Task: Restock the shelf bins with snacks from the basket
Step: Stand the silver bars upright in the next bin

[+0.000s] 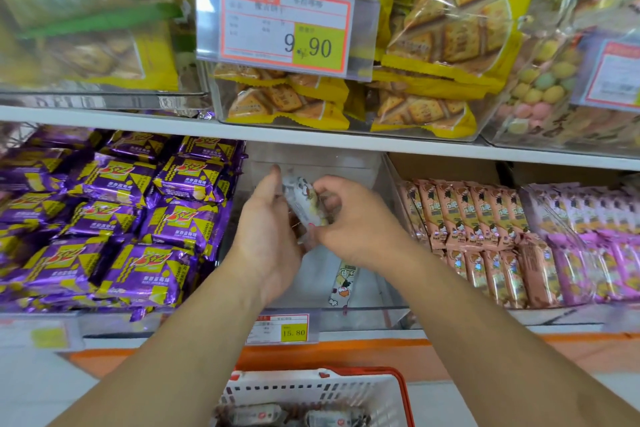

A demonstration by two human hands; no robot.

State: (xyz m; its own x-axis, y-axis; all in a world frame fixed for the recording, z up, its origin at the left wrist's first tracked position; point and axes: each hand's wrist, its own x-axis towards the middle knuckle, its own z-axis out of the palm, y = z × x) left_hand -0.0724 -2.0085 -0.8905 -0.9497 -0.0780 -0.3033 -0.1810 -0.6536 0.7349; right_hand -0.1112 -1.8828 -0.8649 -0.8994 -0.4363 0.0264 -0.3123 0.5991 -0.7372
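grip: left hand [268,236] and right hand [349,218] both clasp a bunch of white snack packs [304,204], held inside the clear bin [388,184]
step: lower, then let go together — keep packs aligned; one pack [343,284] lies below the grip
room: bin walls close either side; shelf edge [346,140] above; basket [346,392] below, nearer the body
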